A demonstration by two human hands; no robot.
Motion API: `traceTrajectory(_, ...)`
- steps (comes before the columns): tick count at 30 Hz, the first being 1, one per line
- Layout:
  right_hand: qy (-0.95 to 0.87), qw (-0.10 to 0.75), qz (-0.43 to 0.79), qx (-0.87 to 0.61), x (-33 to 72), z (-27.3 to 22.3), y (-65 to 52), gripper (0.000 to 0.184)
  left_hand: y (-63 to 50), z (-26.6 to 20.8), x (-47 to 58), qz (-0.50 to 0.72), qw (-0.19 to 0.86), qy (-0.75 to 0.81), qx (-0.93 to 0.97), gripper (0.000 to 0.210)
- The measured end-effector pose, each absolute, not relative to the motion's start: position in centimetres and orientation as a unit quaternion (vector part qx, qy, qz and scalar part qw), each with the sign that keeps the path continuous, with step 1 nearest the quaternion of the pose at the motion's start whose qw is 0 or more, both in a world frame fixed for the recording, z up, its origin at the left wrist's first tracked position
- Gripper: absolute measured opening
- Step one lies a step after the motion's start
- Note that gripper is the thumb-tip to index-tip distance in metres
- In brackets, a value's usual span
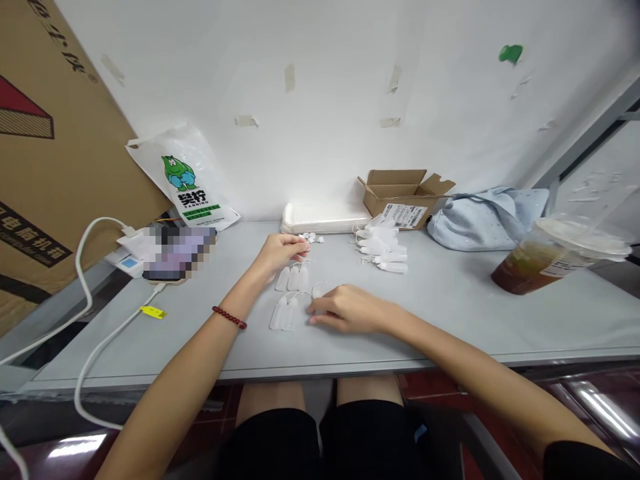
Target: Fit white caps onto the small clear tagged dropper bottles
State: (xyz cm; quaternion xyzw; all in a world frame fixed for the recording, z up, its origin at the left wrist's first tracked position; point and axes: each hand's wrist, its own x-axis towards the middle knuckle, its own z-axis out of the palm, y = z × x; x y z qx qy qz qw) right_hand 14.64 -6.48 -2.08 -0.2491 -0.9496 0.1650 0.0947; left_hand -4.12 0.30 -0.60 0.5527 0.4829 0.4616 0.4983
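My left hand [281, 253] is closed in a pinch beside several small white pieces [312, 238]; what its fingertips hold, if anything, is too small to tell. Just below it lie several flat, translucent plastic tags [293, 279] with thin white strings. A second group of these tags [284, 313] rests nearer to me. Right of that group, my right hand [350, 309] is low on the table, thumb and fingers bent together. A string loop shows above its fingertips, but what they grip is hidden. Farther right is a fanned pile of similar tags [383, 248] with strings.
Along the wall sit a stack of white packs [325, 217], an open cardboard box [400, 199] and a pale blue cloth bag [487, 217]. A tilted-looking drink cup [530, 263] stands right. Left are a cabled phone [177, 257], a plastic bag [200, 177] and a large carton [65, 153].
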Motion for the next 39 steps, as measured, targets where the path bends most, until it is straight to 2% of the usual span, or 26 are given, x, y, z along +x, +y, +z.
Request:
traceTrajectory(3,-0.943,0.126,0.107,-0.288,15.4,-1.8,-5.4,0.026,0.0,-0.4,-4.0,0.461,0.53,0.469,0.535,0.024)
traceTrajectory(6,-0.925,0.197,0.046,-0.32,16.0,-1.8,-4.4,0.028,-0.2,-0.3,-4.0,0.459,0.557,0.457,0.52,0.024)
traceTrajectory(9,-0.906,0.268,0.034,-0.327,16.2,-2.1,-4.0,0.027,-0.3,-0.2,-3.8,0.448,0.577,0.443,0.52,0.025)
traceTrajectory(13,-0.893,0.317,0.1,-0.305,16.1,-2.1,-4.1,0.019,-0.7,-0.2,-3.3,0.426,0.59,0.414,0.547,0.024)
traceTrajectory(20,-0.859,0.33,0.225,-0.32,16.2,-1.6,-3.8,0.013,-1.3,-0.1,-2.8,0.401,0.571,0.374,0.612,0.026)
traceTrajectory(28,-0.85,0.312,0.256,-0.339,16.9,-1.2,-3.4,0.012,-1.0,-0.3,-3.1,0.363,0.514,0.393,0.671,0.035)
traceTrajectory(32,-0.828,0.333,0.285,-0.349,17.3,-1.0,-3.2,0.015,-1.1,-0.3,-3.1,0.346,0.494,0.403,0.688,0.041)
traceTrajectory(39,-0.694,0.416,0.507,-0.298,17.5,-0.7,-2.6,0.007,-2.0,0.4,-2.5,0.361,0.498,0.395,0.683,0.034)
